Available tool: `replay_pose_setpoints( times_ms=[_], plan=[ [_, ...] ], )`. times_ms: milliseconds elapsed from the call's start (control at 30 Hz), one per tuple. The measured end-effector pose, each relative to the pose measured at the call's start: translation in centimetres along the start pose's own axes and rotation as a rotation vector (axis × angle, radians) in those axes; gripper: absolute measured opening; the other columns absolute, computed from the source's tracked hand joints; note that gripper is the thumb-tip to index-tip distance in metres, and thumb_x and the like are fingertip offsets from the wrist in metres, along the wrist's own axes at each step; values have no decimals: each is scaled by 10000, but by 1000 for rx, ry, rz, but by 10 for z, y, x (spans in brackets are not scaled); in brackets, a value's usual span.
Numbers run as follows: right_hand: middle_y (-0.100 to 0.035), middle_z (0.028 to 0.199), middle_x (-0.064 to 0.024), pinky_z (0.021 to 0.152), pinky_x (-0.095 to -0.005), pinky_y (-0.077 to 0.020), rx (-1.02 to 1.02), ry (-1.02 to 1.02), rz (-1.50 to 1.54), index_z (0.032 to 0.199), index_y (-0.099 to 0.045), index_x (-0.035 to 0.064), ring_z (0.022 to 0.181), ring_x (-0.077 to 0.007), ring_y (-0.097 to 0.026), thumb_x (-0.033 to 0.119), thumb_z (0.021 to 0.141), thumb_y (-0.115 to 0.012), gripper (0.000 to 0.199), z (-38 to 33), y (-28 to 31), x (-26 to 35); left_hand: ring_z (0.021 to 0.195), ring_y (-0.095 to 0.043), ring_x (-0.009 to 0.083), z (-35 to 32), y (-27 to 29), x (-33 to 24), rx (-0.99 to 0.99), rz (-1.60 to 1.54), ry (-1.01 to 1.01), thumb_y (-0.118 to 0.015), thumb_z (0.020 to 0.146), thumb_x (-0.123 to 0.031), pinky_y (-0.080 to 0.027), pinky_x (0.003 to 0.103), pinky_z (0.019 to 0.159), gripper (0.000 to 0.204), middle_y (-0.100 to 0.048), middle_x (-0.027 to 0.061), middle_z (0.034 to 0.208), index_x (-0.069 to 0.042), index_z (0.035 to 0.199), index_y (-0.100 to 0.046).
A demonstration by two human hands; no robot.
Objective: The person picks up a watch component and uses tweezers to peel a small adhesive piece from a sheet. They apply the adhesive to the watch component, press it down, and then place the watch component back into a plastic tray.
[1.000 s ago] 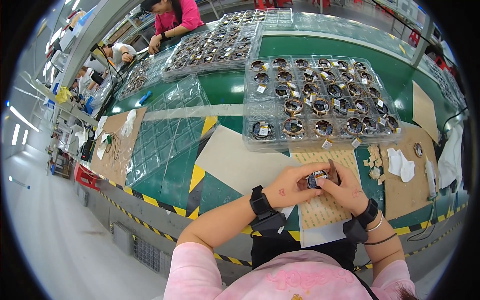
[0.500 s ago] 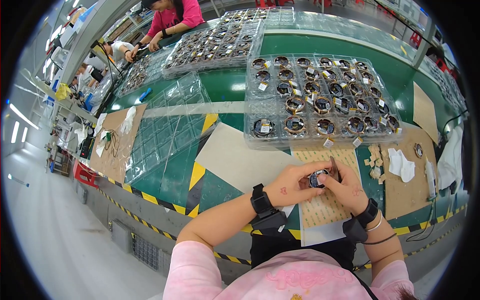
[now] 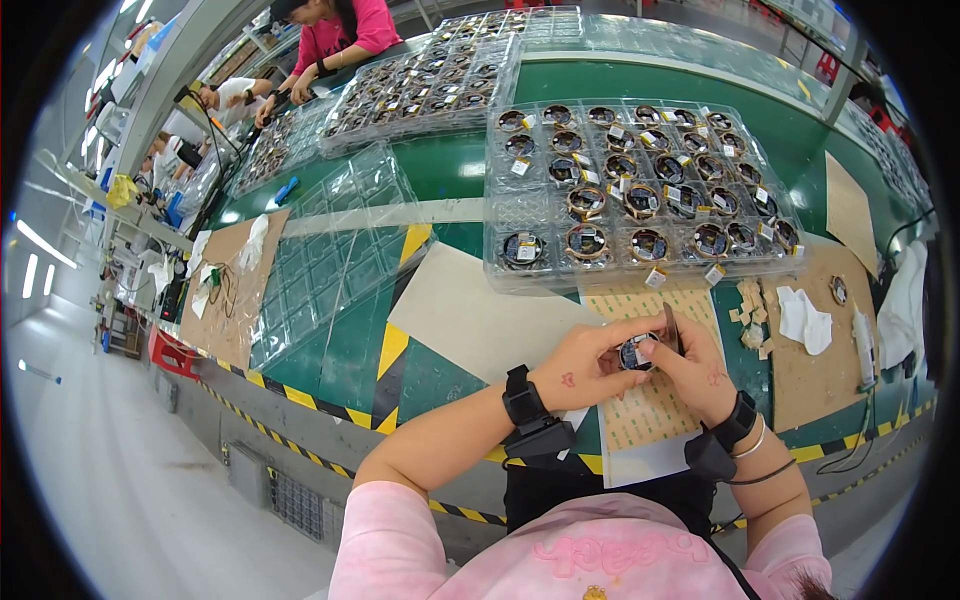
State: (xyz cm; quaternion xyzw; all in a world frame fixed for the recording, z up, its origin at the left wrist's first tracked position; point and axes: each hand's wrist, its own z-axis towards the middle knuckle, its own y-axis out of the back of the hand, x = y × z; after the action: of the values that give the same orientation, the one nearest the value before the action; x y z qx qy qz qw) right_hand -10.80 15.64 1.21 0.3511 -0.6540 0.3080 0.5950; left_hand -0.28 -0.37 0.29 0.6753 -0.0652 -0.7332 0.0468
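Between the fingers of my left hand (image 3: 580, 370) is a small round watch case (image 3: 636, 352) with dark electronics and a pale patch inside. My right hand (image 3: 704, 378) has a thin dark metal tool, apparently tweezers (image 3: 671, 322), between its fingers, pointing up. The right thumb presses on the watch case near its edge. Both hands are closed, above a tan adhesive sheet (image 3: 648, 415) with rows of small green marks. Just beyond them stands a clear plastic tray (image 3: 515, 215) of similar watch cases, several with small white-and-yellow tabs hanging out.
A cream paper sheet (image 3: 480, 312) lies left of my hands. Small tan scraps (image 3: 748, 315) and a brown board (image 3: 808, 385) with white cloth (image 3: 803, 320) are on the right. An unfilled clear tray (image 3: 335, 270) lies left. Co-workers (image 3: 340, 40) sit at the far left beside more filled trays (image 3: 425, 95).
The view has shifted slightly. My hands keep their hold on the watch case, which appears turned a little, with the right thumb still on it.
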Motion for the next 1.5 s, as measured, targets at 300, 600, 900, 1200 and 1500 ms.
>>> replay_pose_setpoints(
  times_ms=[300, 600, 900, 1200, 1500],
  plan=[
    [-489, 717, 47, 537, -212, -334, 39, -52, 140, 1003, -564, 11, 626, -31, -403, 153, 894, -609, 185, -5, 1, -8, 826, -620, 57, -5, -6, 1, -15, -24, -15, -702, 775, -8, -511, 205, 630, 627, -612, 93, 1214, -61, 1355, -470],
    [-503, 727, 19, 547, -240, -370, 93, 55, -95, 1024, -549, -1, 640, -54, -437, 192, 881, -633, 254, 0, 4, -5, 801, -607, 123, -9, -1, 13, -19, -226, 93, -621, 825, 84, -524, 251, 651, 573, -598, 73, 1098, -55, 1349, -436],
    [-579, 819, -35, 640, -245, -464, 120, 32, 8, 1099, -529, -22, 709, -93, -585, 158, 863, -614, 309, -4, 10, -1, 907, -604, 119, -2, -6, 9, -45, -284, 54, -639, 817, 65, -539, 241, 628, 557, -571, 79, 1133, -42, 1331, -453],
    [-594, 820, -50, 642, -263, -466, 126, 90, -44, 1100, -533, -22, 706, -105, -605, 179, 850, -625, 333, -4, 8, -2, 898, -608, 118, -7, -7, 7, -56, -268, 59, -637, 809, 76, -536, 234, 634, 562, -578, 77, 1131, -37, 1328, -454],
    [-559, 745, -6, 572, -254, -406, 84, 145, -219, 1055, -541, -17, 642, -75, -499, 189, 867, -642, 296, 0, 5, -6, 878, -595, 93, -9, -12, 9, -98, -103, 35, -648, 812, 56, -522, 220, 659, 540, -579, 59, 1116, -25, 1311, -458]
  ],
)
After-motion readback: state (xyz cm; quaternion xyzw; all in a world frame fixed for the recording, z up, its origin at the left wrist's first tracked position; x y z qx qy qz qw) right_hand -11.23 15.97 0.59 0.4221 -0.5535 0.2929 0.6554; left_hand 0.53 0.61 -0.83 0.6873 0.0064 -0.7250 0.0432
